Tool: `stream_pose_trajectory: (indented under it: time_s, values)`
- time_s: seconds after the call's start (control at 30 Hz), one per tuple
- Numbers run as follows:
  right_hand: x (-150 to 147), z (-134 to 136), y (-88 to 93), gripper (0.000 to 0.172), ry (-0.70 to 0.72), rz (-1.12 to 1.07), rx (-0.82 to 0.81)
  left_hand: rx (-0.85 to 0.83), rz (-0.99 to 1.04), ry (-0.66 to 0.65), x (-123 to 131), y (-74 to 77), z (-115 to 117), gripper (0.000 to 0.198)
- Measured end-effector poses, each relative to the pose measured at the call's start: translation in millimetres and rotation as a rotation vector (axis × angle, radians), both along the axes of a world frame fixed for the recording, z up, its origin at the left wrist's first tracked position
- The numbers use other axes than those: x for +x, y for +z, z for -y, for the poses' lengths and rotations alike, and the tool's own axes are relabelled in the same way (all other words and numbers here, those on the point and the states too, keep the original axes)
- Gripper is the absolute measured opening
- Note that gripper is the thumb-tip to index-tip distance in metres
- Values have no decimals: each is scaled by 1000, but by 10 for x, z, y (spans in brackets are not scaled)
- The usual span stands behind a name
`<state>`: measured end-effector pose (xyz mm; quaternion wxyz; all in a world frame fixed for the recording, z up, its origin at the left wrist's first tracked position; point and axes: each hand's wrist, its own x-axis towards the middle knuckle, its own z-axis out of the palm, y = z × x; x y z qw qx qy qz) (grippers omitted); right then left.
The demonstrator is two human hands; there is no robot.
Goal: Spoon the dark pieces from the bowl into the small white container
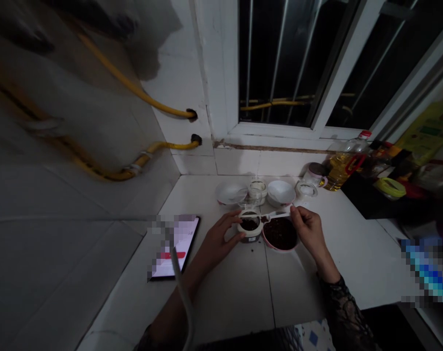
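My left hand [221, 239] is wrapped round a small white jar [250, 230] with dark contents, steadying it on the white tiled counter [229, 297]. My right hand [309, 230] pinches the handle of a white spoon [276, 215], which reaches left across to the jar's mouth. Directly under the spoon, right of the jar, sits a pink-rimmed bowl [280, 234] full of dark red stuff. Both hands are closed on what they hold.
Behind stand two white bowls [231, 193] [281, 193] and small lidded jars [257, 189]. An oil bottle [344, 163] and packets crowd the back right. A lit tablet [177, 243] lies at left. Yellow pipes [148, 100] run along the left wall; a window is ahead.
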<state>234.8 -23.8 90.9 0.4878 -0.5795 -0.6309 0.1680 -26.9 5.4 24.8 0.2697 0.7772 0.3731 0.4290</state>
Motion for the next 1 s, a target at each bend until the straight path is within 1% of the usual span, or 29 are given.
stream_pose_trajectory:
  time_s: [0.07,0.17,0.23,0.27,0.33,0.4,0.47,0.53,0.6,0.7,0.83,0.9,1.0]
  values:
    - [-130,18,6,50,18,139,108,1,-5,0,1,2,0,20]
    - [-274,38,-37,43,114,451,298,1,-1,-3,5,17,9,20]
    - [-307,46,-69,39,177,618,396,-4,3,-8,8,28,16,20]
    - [-297,50,-77,38,192,653,428,-7,2,-7,9,31,19,20]
    - [-220,54,-73,36,173,618,440,-12,-10,-2,10,30,19,21]
    - [-80,48,-54,38,94,507,368,-7,-16,7,9,22,15,21]
    - [89,31,-38,45,9,424,237,-2,-18,8,8,14,8,21]
    - [243,8,-41,50,-11,396,109,3,-17,9,8,9,4,20]
    - [342,-11,-65,52,0,404,-2,10,-18,12,8,6,2,20]
    - [355,-20,-119,51,64,439,-114,14,-14,11,6,0,2,20]
    - [262,-17,-184,43,140,443,-192,-4,-16,7,0,-2,0,21]
    - [253,-21,-202,45,138,384,-216,-10,-19,4,-3,-1,-1,22]
    - [296,-35,-208,54,120,228,-267,-8,-19,2,-5,1,-1,22]
